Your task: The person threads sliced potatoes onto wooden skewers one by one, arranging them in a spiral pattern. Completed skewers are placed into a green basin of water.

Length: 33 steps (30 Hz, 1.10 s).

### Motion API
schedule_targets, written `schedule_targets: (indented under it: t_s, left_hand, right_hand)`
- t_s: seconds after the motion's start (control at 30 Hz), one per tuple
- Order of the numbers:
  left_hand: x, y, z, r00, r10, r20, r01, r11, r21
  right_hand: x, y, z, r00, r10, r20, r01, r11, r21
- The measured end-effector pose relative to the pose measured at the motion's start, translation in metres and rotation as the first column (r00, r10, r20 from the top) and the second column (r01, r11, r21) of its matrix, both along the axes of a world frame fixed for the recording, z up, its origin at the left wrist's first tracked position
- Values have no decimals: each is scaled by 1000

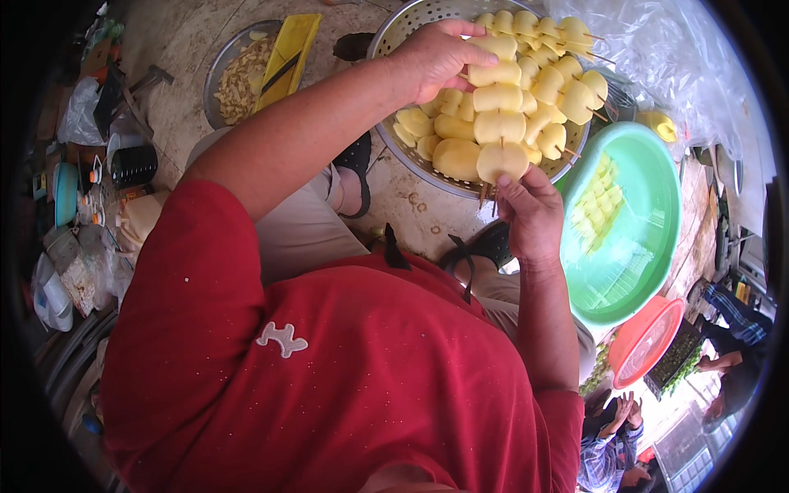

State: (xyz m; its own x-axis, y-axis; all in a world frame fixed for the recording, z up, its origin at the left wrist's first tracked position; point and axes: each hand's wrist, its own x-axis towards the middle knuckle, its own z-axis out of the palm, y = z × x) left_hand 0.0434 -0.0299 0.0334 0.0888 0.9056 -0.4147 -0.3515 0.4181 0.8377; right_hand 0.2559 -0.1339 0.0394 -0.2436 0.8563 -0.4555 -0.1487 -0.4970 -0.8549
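Note:
A wooden skewer of thick peeled potato pieces (499, 120) lies lengthwise between my hands, above a perforated metal colander (396, 37). My left hand (441, 61) grips its far end, thumb on the top piece. At its near end, my right hand (531, 209) pinches the skewer and last piece between thumb and fingers. More wooden sticks show beside the right fingertips; whether they are held is unclear. The colander holds several loaded potato skewers (576, 101) and whole peeled potatoes (455, 159). To the right, a green plastic basin (647, 246) contains liquid and more skewered pieces (598, 200).
A metal bowl (212, 74) of peelings or scraps has a yellow slicer board (302, 37) across it. Clear plastic sheeting (672, 68) lies upper right. A red basin (647, 342) stands beyond the green one; other people (610, 453) are lower right. Bottles and bags crowd the left.

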Motion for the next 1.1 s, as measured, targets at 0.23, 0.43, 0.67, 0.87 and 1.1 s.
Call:
schedule_targets:
  t_s: [0.23,0.43,0.67,0.87,1.1]
  left_hand:
    - [9,-9,-9,981,-60,185,76,994,-81]
    - [22,-23,-14,943,-121,311,164,980,-116]
    - [23,-28,-9,959,-140,245,175,977,-126]
    - [11,-14,-4,979,-172,113,190,967,-168]
    - [-20,9,-12,992,52,-116,-66,991,-114]
  right_hand:
    - [1,3,-1,999,-31,-18,32,999,13]
    - [-1,2,1,1000,-26,10,26,1000,8]
    - [0,-1,1,999,-26,38,26,1000,-9]
    - [6,16,7,994,-83,74,80,996,35]
    - [27,42,20,978,-36,207,22,998,66]
